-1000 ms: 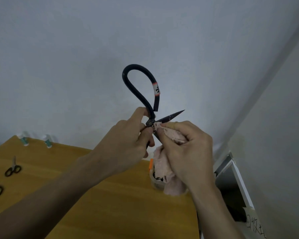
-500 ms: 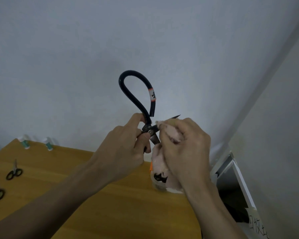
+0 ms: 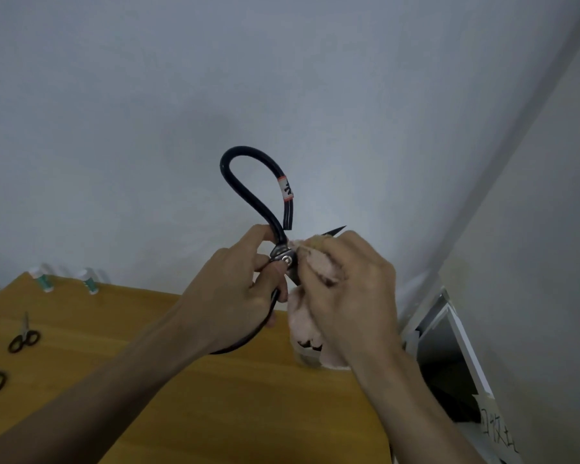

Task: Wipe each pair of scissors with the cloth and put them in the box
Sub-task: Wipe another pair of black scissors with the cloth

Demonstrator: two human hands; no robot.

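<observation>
At centre frame, raised above the table (image 3: 215, 413), big black scissors (image 3: 248, 192) are pinched at the pivot by the left hand (image 3: 238, 296), while the right hand (image 3: 355, 296) folds a pink cloth (image 3: 318, 266) around a blade, only its tip showing at one o'clock. Wiping looks under way; boxing remains. At eight o'clock, two smaller scissors (image 3: 24, 339) wait. A box (image 3: 449, 356) may sit at four o'clock, uncertain.

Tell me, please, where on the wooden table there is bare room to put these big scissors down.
Bare wood lies on the table between the small scissors at left and the forearms, and nearer, between both arms. Crowded: the left edge, and behind the pink cloth.
</observation>
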